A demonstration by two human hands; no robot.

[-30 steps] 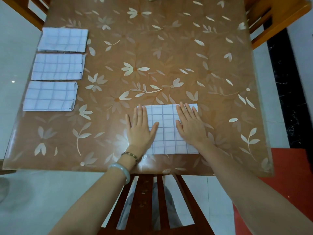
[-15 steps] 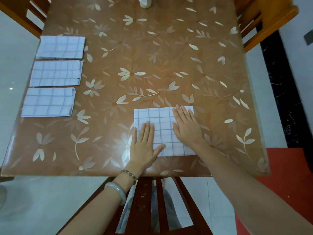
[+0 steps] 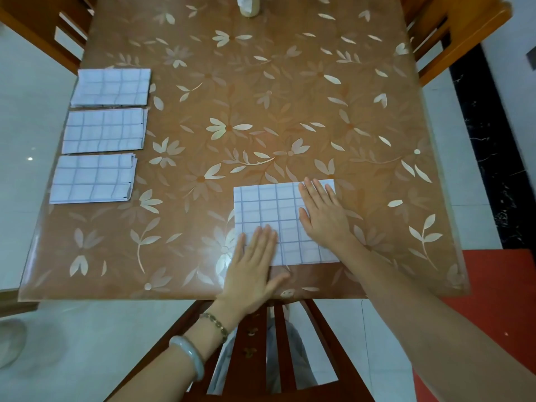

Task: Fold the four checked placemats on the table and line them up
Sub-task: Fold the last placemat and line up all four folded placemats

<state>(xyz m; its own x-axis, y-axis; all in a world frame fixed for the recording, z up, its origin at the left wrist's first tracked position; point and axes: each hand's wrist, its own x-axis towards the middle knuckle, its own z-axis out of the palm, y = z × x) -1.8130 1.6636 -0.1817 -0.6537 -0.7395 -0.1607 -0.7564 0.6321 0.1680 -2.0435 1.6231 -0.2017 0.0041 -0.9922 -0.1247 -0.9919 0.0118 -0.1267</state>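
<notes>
Three folded white checked placemats lie in a column along the table's left edge: the far one (image 3: pixel 111 87), the middle one (image 3: pixel 105 130) and the near one (image 3: pixel 92 178). A fourth checked placemat (image 3: pixel 272 207), folded, lies flat near the front edge. My left hand (image 3: pixel 255 268) rests flat with fingers together on its near-left corner, the palm partly on the bare table. My right hand (image 3: pixel 322 211) lies flat on its right half, fingers spread towards the far edge. Neither hand grips anything.
The table (image 3: pixel 261 105) has a brown floral glossy cover. A pale bottle (image 3: pixel 248 5) stands at the far edge. Wooden chairs stand at the far left (image 3: pixel 43 27), far right (image 3: pixel 452 30) and directly below me (image 3: pixel 275 343). A red mat (image 3: pixel 493 285) lies on the floor at right.
My left hand has slid towards me along the placemat's left part, from its middle to the near-left corner. My right hand has stayed flat on the right half.
</notes>
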